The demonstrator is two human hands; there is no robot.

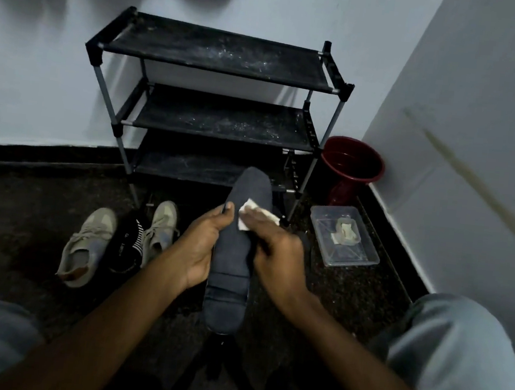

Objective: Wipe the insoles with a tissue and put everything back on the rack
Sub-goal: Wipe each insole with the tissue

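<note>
A long dark grey insole (234, 256) stands lengthwise in front of me, toe end pointing at the rack. My left hand (204, 246) grips its left edge, thumb on top. My right hand (275, 254) presses a small white tissue (252, 215) onto the insole's upper half. The black three-shelf rack (217, 54) stands against the wall, its shelves dusty and bare. A pair of beige sneakers (88, 250) lies on the floor to the left, with a black striped item (128, 245) between them.
A dark red bucket (351, 166) sits right of the rack in the corner. A clear plastic box (344, 235) holding crumpled paper lies on the dark floor at right. My knees in grey trousers frame the lower corners.
</note>
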